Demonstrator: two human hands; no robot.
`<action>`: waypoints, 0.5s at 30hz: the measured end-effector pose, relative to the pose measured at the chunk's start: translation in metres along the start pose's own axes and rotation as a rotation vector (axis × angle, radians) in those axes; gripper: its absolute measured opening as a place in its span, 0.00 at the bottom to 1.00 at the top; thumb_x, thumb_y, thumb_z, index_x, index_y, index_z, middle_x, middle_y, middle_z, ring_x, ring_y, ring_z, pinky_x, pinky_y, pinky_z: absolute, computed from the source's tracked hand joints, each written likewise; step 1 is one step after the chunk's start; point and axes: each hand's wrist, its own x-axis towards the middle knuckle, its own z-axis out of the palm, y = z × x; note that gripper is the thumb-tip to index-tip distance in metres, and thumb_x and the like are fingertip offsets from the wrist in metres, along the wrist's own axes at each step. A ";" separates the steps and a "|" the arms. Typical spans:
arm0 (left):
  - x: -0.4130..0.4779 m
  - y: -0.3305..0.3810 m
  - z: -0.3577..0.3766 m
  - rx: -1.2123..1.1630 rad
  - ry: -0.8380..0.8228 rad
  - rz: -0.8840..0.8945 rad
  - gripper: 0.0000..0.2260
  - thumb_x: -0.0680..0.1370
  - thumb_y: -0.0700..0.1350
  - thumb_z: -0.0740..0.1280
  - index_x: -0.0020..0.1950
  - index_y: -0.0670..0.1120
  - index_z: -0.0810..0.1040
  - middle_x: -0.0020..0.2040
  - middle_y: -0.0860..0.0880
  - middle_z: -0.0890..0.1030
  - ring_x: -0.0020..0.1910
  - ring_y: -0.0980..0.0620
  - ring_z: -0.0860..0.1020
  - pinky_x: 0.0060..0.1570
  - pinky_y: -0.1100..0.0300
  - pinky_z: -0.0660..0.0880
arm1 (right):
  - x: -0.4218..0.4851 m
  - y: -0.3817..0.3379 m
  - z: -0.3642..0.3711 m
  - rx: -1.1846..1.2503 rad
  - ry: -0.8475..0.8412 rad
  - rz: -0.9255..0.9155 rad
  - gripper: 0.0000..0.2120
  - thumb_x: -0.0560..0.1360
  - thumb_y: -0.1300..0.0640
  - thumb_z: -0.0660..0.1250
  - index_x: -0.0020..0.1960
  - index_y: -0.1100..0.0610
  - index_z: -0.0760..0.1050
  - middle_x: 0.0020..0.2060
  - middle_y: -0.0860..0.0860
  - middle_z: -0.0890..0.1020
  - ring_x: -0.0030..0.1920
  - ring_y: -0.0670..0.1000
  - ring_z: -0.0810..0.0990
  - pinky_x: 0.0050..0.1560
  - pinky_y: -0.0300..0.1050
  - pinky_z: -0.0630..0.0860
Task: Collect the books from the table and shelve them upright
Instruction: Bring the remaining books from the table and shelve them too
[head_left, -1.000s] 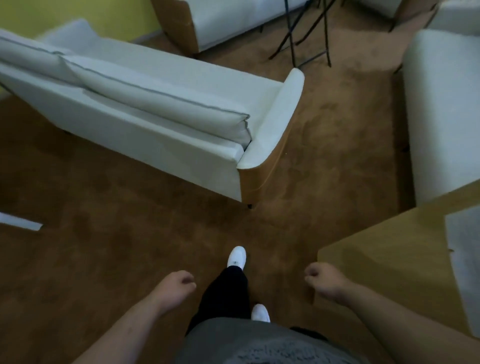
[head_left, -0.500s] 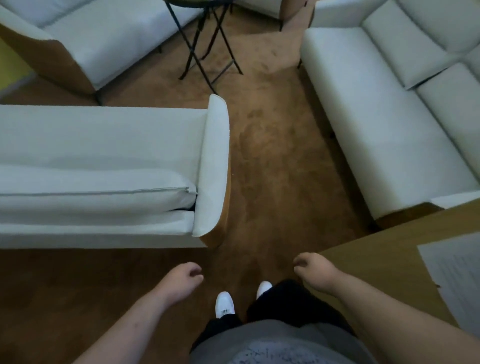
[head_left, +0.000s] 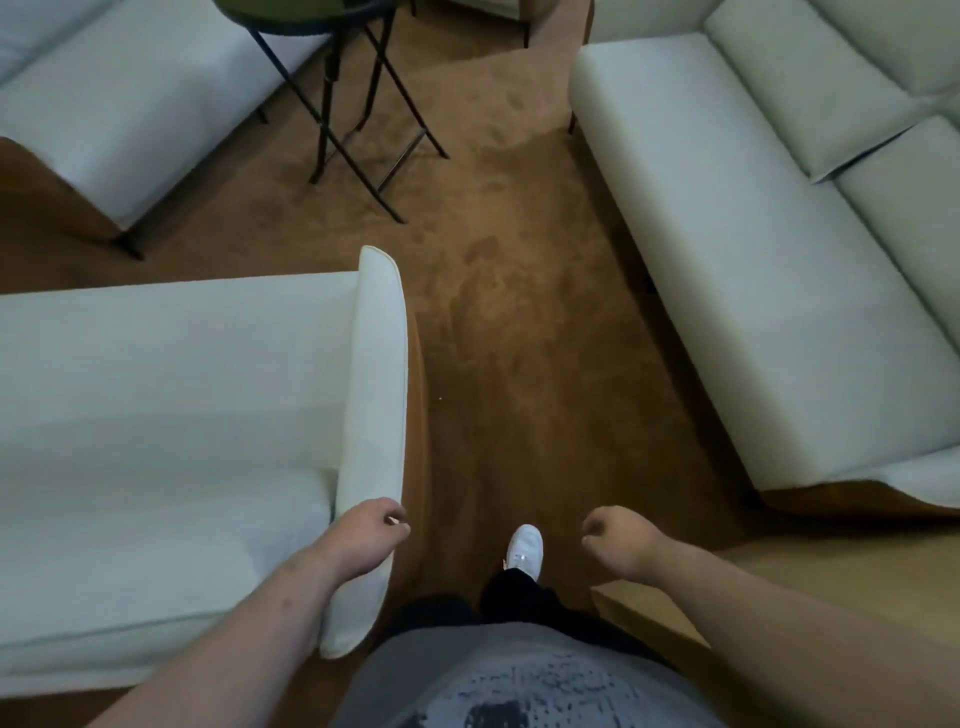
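Note:
No book and no shelf are in view. My left hand (head_left: 371, 535) hangs over the near end of a white sofa's armrest, its fingers loosely curled and holding nothing. My right hand (head_left: 621, 543) hangs above the brown carpet by the corner of a wooden table (head_left: 841, 577), also loosely curled and empty. One white shoe (head_left: 525, 550) steps forward between my hands.
A white sofa (head_left: 171, 431) fills the left side and a long white sofa (head_left: 769, 270) runs along the right. Brown carpet (head_left: 509, 332) forms a lane between them. A black folding-leg side table (head_left: 358, 109) stands ahead, with another white sofa (head_left: 130, 104) at the far left.
The view has swung right and moved forward along the carpet lane. The left sofa now lies beside my left hand, and the paper on the wooden table has left the view.

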 end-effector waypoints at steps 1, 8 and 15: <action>0.011 0.011 -0.010 -0.006 0.005 0.000 0.17 0.80 0.46 0.65 0.68 0.43 0.78 0.66 0.46 0.80 0.63 0.48 0.77 0.65 0.55 0.73 | 0.009 -0.002 -0.012 -0.013 -0.004 -0.002 0.16 0.81 0.54 0.63 0.67 0.53 0.76 0.64 0.51 0.80 0.62 0.51 0.79 0.61 0.44 0.77; 0.080 0.074 -0.065 -0.017 -0.012 0.010 0.16 0.82 0.47 0.64 0.69 0.46 0.77 0.67 0.48 0.78 0.65 0.50 0.76 0.62 0.59 0.72 | 0.062 -0.021 -0.097 0.016 0.016 0.018 0.16 0.81 0.54 0.64 0.69 0.53 0.76 0.63 0.51 0.80 0.63 0.50 0.79 0.62 0.43 0.76; 0.195 0.128 -0.155 -0.021 0.000 0.017 0.16 0.82 0.47 0.63 0.69 0.46 0.77 0.67 0.47 0.78 0.64 0.50 0.76 0.62 0.58 0.72 | 0.151 -0.068 -0.213 0.064 0.062 0.043 0.16 0.81 0.55 0.64 0.68 0.52 0.76 0.63 0.49 0.80 0.63 0.50 0.79 0.62 0.42 0.75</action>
